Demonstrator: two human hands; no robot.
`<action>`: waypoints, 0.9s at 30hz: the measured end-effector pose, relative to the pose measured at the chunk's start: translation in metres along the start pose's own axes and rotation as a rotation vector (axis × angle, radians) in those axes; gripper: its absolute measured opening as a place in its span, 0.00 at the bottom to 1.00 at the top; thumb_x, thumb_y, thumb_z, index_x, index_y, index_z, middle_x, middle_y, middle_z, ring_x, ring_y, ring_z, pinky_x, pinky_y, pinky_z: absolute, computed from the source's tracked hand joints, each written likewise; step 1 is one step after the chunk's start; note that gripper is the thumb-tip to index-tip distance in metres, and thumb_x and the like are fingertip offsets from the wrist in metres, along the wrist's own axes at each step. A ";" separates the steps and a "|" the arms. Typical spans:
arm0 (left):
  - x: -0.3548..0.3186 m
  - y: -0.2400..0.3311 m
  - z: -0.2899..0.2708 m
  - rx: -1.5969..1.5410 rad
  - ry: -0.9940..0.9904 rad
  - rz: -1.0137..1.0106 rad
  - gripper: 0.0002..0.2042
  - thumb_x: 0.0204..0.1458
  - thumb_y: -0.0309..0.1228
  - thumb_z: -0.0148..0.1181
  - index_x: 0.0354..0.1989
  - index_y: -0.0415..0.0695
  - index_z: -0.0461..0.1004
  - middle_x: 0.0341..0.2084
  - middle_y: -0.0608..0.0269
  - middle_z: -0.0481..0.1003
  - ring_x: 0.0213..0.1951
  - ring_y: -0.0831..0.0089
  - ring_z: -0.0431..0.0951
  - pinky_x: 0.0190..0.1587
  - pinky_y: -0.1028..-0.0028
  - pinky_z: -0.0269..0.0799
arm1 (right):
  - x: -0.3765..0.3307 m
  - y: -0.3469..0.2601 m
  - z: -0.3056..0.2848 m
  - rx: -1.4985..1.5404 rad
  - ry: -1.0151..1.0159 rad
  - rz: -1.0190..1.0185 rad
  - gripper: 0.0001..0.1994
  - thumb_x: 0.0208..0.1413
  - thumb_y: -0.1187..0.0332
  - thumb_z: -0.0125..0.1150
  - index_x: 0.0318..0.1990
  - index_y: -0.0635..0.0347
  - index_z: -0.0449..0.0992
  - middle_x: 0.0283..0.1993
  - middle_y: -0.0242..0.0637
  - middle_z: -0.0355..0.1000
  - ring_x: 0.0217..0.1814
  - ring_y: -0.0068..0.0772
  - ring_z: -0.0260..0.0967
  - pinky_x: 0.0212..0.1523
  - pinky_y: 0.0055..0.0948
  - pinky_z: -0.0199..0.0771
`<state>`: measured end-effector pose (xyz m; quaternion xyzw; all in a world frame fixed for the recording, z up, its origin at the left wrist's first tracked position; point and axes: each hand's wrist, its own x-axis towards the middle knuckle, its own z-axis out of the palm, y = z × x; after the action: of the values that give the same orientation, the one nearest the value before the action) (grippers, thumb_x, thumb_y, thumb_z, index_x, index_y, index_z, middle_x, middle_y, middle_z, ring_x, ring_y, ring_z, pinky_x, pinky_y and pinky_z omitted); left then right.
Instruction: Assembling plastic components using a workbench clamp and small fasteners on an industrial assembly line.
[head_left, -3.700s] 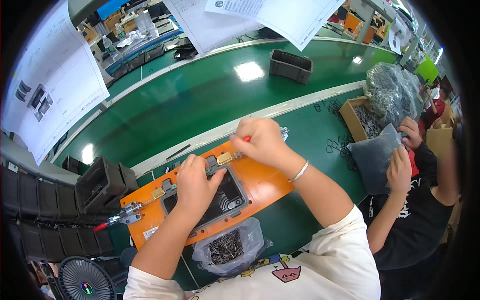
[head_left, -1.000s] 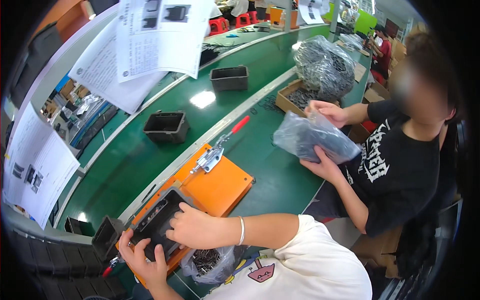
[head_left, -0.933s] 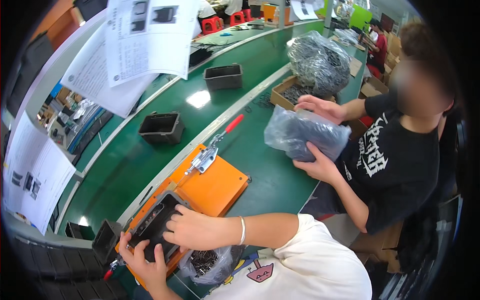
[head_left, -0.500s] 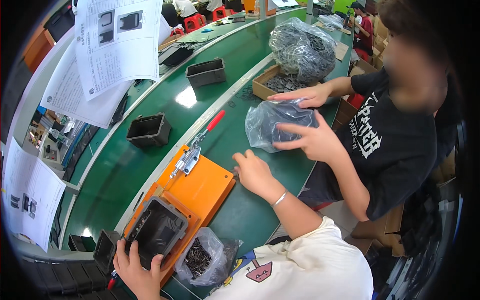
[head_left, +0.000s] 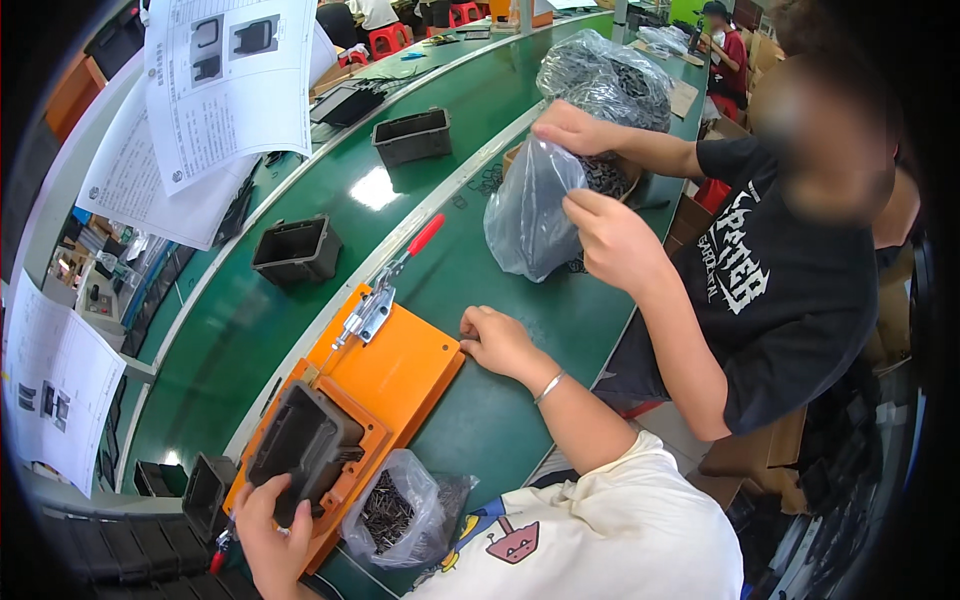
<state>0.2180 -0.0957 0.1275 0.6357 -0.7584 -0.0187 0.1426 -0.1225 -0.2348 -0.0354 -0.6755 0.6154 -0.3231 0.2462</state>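
A black plastic box (head_left: 305, 445), open-topped, sits tilted in the orange fixture (head_left: 400, 350). My left hand (head_left: 268, 535) grips its near end, thumb on one side and fingers on the other. My right hand (head_left: 498, 342), with a silver bracelet at the wrist, rests low over the green bench just right of the fixture. Its fingers are curled together; whatever they may hold is too small to make out. A toggle clamp with a red handle (head_left: 427, 235) stands raised on the fixture. Beside the fixture, a clear bag (head_left: 405, 505) holds many small dark screws or pins.
Two more black boxes (head_left: 298, 252) stand on the green conveyor (head_left: 215, 345); others are stacked at lower left. At right, a co-worker's hands (head_left: 620, 240) hold a clear plastic bag (head_left: 535, 215). Behind it lies a large bag of dark parts (head_left: 605, 80). Printed sheets (head_left: 230, 90) hang upper left.
The black box has tipped over within the fixture under my left hand. My right hand's fingers have drawn closer together by the fixture. The co-worker has raised the clear bag upright.
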 end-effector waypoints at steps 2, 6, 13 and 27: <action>0.005 0.000 0.011 -0.043 -0.043 0.041 0.28 0.34 0.35 0.72 0.46 0.37 0.72 0.53 0.46 0.68 0.53 0.48 0.67 0.57 0.56 0.60 | 0.001 0.001 -0.001 0.019 0.013 0.004 0.10 0.49 0.70 0.63 0.37 0.57 0.69 0.38 0.39 0.72 0.41 0.44 0.72 0.39 0.40 0.72; 0.007 0.025 0.045 -0.261 -0.009 0.091 0.33 0.32 0.38 0.74 0.49 0.37 0.70 0.48 0.49 0.70 0.47 0.50 0.70 0.51 0.60 0.63 | 0.005 0.005 0.001 0.093 0.062 0.086 0.10 0.49 0.70 0.63 0.37 0.58 0.69 0.35 0.39 0.74 0.39 0.42 0.72 0.38 0.38 0.72; 0.039 0.056 0.084 0.064 -0.140 0.108 0.25 0.38 0.44 0.72 0.34 0.38 0.68 0.28 0.51 0.73 0.33 0.52 0.75 0.35 0.61 0.68 | 0.011 0.024 0.006 0.272 0.340 0.169 0.16 0.52 0.74 0.61 0.49 0.60 0.71 0.32 0.39 0.72 0.32 0.33 0.72 0.35 0.31 0.72; 0.071 0.039 0.059 -0.235 -0.146 -0.071 0.13 0.42 0.28 0.69 0.29 0.34 0.71 0.17 0.52 0.68 0.21 0.71 0.66 0.26 0.71 0.65 | 0.006 0.040 -0.001 0.455 0.264 0.149 0.06 0.56 0.73 0.55 0.40 0.65 0.73 0.35 0.39 0.69 0.31 0.29 0.70 0.34 0.29 0.72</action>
<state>0.1555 -0.1666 0.0924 0.6380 -0.7363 -0.1587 0.1601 -0.1499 -0.2451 -0.0632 -0.5077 0.6017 -0.5192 0.3326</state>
